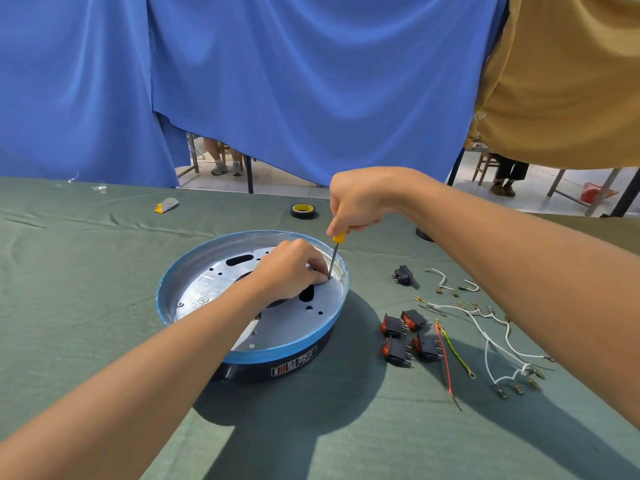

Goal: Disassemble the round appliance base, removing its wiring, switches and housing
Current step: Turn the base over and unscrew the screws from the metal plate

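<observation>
The round appliance base (277, 351) sits mid-table, black-walled with a blue-taped rim and a silver metal plate (214, 282) inside. My right hand (360, 199) grips the yellow handle of a screwdriver (335, 254) held almost upright, its tip down on the plate near the right rim. My left hand (291, 268) rests on the plate, fingertips pinched around the screwdriver tip. To the right of the base lie several red rocker switches (405, 336), a red wire (445, 362), a yellow-green wire (457, 355) and white wires (491, 337) with terminals.
A small black part (403, 275) and short white leads (441, 280) lie further back on the green cloth (86, 306). A black tape roll (303, 211) and a yellow-grey item (167, 204) sit near the far edge. Blue curtains hang behind.
</observation>
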`<move>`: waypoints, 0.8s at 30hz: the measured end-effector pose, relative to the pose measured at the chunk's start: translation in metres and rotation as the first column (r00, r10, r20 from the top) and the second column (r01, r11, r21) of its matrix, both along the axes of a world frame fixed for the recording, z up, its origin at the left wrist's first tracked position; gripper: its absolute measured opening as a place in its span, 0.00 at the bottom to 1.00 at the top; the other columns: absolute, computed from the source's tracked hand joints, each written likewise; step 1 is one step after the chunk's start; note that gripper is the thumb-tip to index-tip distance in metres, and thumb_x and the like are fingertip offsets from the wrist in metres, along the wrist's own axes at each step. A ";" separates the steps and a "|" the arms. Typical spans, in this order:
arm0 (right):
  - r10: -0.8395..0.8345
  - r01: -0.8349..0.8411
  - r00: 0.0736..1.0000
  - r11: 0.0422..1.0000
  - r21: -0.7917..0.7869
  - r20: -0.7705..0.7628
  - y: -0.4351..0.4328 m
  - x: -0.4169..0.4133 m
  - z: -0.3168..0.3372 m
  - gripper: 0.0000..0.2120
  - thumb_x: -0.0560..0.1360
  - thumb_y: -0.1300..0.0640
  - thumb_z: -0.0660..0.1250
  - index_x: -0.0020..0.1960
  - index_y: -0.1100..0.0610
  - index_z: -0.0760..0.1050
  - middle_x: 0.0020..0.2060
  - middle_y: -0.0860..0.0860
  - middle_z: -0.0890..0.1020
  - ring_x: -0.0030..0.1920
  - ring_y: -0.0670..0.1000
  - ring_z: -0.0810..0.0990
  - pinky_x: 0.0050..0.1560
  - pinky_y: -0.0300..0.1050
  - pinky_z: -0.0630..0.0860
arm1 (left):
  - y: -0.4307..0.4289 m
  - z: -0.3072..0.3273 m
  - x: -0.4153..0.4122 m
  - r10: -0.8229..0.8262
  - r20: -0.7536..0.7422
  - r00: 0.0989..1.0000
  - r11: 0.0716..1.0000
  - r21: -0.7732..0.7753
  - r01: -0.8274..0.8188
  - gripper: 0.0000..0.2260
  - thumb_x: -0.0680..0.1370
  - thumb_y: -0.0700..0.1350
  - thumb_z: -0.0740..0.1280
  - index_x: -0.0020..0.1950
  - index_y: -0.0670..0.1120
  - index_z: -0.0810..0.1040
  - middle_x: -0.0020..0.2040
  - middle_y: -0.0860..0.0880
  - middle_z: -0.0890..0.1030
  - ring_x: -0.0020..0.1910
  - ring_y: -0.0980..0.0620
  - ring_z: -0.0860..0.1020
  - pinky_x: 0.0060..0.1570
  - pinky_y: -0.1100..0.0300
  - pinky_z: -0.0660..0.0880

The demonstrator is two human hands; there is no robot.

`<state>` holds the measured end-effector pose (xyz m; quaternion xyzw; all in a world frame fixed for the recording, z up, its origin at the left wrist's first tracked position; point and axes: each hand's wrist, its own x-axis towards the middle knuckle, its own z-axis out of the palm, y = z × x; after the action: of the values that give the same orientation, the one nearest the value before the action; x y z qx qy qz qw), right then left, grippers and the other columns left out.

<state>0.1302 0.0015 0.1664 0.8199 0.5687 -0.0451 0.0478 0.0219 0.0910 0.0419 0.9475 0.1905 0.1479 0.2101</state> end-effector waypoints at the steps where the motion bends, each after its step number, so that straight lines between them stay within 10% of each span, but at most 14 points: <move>1: 0.018 -0.017 0.999 1.000 -0.022 0.027 0.001 -0.001 0.002 0.11 0.73 0.50 0.71 0.38 0.57 0.79 0.26 0.48 0.79 0.28 0.49 0.74 0.28 0.37 0.70 | 0.000 0.000 0.000 0.004 -0.001 1.000 1.000 -0.001 -0.004 0.05 0.76 0.44 0.71 0.50 0.49 0.85 0.51 0.52 0.83 0.50 0.52 0.78 0.55 0.49 0.77; 6: 0.065 -0.065 0.998 0.998 -0.013 0.003 0.003 0.002 0.004 0.05 0.71 0.53 0.74 0.41 0.53 0.81 0.28 0.48 0.81 0.31 0.48 0.78 0.33 0.39 0.74 | 0.000 0.000 0.000 0.000 0.001 1.000 1.000 0.004 0.000 0.05 0.76 0.44 0.71 0.50 0.48 0.85 0.51 0.51 0.83 0.50 0.52 0.78 0.55 0.50 0.77; 11: 0.013 -0.014 0.997 1.000 0.007 0.079 0.006 0.001 -0.002 0.23 0.76 0.40 0.63 0.32 0.57 0.77 0.23 0.49 0.74 0.25 0.51 0.71 0.27 0.39 0.66 | 0.001 -0.001 0.000 -0.014 0.007 1.000 1.000 0.000 0.014 0.06 0.76 0.43 0.71 0.51 0.49 0.85 0.51 0.52 0.84 0.51 0.52 0.78 0.55 0.50 0.77; 20: 0.127 -0.125 0.992 0.991 -0.052 0.027 0.007 -0.003 0.008 0.01 0.71 0.55 0.73 0.42 0.50 0.82 0.40 0.50 0.82 0.39 0.49 0.78 0.36 0.42 0.74 | 0.001 0.000 -0.002 -0.045 0.011 0.999 0.999 -0.008 0.045 0.07 0.76 0.42 0.70 0.50 0.50 0.86 0.49 0.51 0.83 0.49 0.50 0.77 0.53 0.48 0.76; 24: 0.069 -0.069 0.998 0.995 -0.071 0.006 0.011 0.000 0.001 0.15 0.73 0.43 0.69 0.41 0.55 0.79 0.34 0.49 0.80 0.31 0.50 0.75 0.30 0.41 0.72 | 0.001 -0.001 -0.002 -0.043 0.005 0.999 0.999 -0.013 0.043 0.06 0.77 0.42 0.70 0.50 0.50 0.86 0.48 0.51 0.84 0.50 0.50 0.78 0.54 0.49 0.76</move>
<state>0.1306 0.0121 0.1676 0.7977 0.5946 -0.0600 0.0810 0.0198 0.0920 0.0412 0.9495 0.1705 0.1444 0.2202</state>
